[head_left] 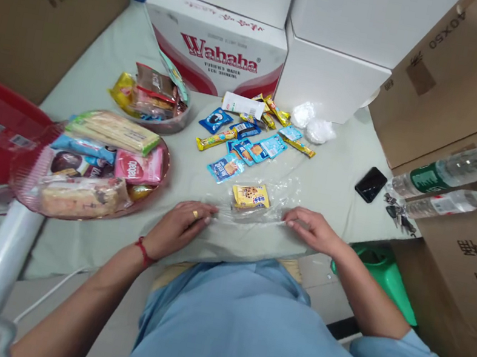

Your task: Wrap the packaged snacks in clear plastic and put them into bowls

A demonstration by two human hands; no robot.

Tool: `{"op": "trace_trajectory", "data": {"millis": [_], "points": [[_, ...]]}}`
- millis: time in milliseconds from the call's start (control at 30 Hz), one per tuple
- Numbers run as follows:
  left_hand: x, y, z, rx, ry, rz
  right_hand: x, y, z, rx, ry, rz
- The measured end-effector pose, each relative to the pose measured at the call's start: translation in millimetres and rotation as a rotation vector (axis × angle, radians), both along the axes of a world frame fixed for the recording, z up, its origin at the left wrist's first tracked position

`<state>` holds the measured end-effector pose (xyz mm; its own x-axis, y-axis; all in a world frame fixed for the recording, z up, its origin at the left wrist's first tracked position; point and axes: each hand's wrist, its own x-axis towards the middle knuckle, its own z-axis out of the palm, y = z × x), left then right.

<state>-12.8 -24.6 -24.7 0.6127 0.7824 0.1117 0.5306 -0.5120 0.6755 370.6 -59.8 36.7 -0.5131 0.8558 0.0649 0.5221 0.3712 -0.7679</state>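
Note:
A clear plastic bag lies flat on the pale green cloth in front of me. A yellow cookie packet rests in or on it; I cannot tell which. My left hand, with a ring and a red wrist string, pinches the bag's near left edge. My right hand pinches its near right edge. Beyond the bag lie several small blue and yellow snack packets.
A pink tray heaped with snack packs stands at left, a smaller bowl of snacks behind it. A Wahaha box, white boxes and brown cartons ring the cloth. A black phone, keys and two water bottles are at right.

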Motion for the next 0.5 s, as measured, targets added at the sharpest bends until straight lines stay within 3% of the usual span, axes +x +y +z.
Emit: {"op": "trace_trajectory", "data": {"millis": [133,300,433,500], "points": [[14,12,7.3,-0.080,-0.043,0.244,-6,48,11.2,-0.190,0.098,-0.078],[36,26,7.3,-0.129,-0.028,0.477,-10,104,-5.8,-0.276,0.070,-0.204],[50,34,3.3,-0.066,0.096,0.646,-9,120,-17.6,-0.264,-0.235,-0.239],[54,37,1.7,-0.047,0.129,0.709,-12,115,-13.9,-0.124,-0.455,-0.271]]}}
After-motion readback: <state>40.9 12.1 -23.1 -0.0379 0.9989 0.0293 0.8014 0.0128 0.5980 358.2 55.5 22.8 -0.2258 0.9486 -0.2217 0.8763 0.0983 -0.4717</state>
